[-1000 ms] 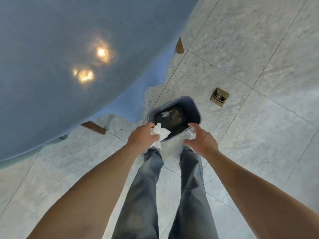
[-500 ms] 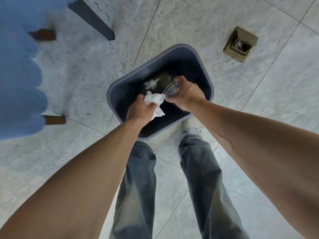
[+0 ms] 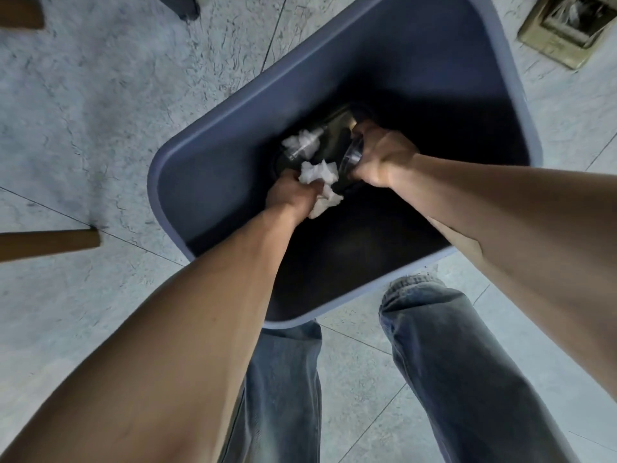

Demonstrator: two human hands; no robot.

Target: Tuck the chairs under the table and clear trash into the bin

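While both hands reach deep into the bin, I hold the trash low so it should drop inside rather than bounce out. My left hand has its fingers curled round a crumpled white tissue; my right hand grips a clear plastic cup, tipped sideways. More tissue and clear plastic already lie at the bottom. Wooden chair legs stand on the tiled floor to the left.
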